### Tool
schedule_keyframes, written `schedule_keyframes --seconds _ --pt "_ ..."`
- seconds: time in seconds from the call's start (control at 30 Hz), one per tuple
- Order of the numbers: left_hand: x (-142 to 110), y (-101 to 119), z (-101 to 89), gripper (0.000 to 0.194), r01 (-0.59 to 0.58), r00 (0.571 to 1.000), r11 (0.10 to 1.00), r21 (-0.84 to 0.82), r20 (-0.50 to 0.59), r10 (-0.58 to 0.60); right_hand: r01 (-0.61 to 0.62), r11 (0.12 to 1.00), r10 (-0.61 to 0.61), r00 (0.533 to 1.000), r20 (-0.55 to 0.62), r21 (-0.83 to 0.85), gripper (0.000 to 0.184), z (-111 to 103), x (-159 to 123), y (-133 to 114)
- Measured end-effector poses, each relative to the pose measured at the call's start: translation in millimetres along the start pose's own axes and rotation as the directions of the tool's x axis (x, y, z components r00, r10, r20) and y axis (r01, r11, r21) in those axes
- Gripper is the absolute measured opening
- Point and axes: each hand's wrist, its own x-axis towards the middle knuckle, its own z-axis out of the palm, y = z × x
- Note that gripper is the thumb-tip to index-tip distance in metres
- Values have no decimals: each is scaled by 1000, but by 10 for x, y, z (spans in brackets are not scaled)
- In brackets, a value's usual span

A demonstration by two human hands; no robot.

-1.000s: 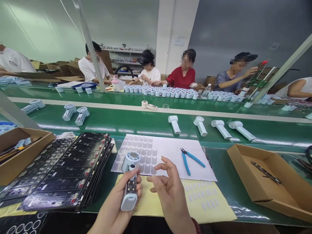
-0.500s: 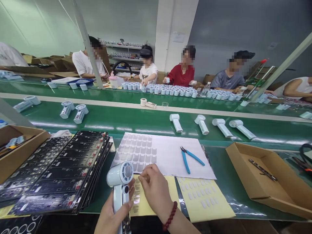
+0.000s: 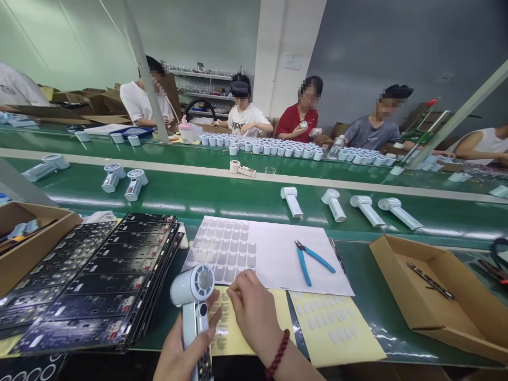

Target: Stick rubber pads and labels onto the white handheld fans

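Note:
My left hand point(image 3: 184, 344) is wrapped round the handle of a light-blue handheld fan point(image 3: 194, 288), its round head up and turned to the right. A circuit board shows in the lower part of the handle. Beside it, my right hand point(image 3: 256, 312) has its thumb and fingertips pinched together over a yellow sheet of small clear labels point(image 3: 222, 333); whatever is between the fingertips is too small to make out. Behind the hands lies a white sheet of grey stickers point(image 3: 273, 248). Another yellow sheet with white oval stickers point(image 3: 337, 344) is to the right.
Blue-handled cutters point(image 3: 313, 262) rest on the white sheet. Stacked black circuit boards point(image 3: 99, 286) stand at left, a cardboard tray point(image 3: 420, 312) at right. Beyond, several fans point(image 3: 333, 203) lie on the green conveyor point(image 3: 214, 196). Co-workers point(image 3: 299, 114) sit across, behind rows of blue-white parts point(image 3: 273, 149).
The fans on the belt have shifted slightly to the right. My left hand and the fan have moved slightly left; my right hand keeps its pinch. Across the belt, co-workers' hands have moved.

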Motion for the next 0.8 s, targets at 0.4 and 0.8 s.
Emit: schedule_keyframes --seconds 0.4,0.8 --pt "25 73 52 56 13 1000 997 81 14 -15 -81 925 48 994 96 371 15 -397 -64 -127" --pt "145 273 484 41 191 980 970 -151 89 -179 -161 936 78 962 261 313 12 -659 -139 -555"
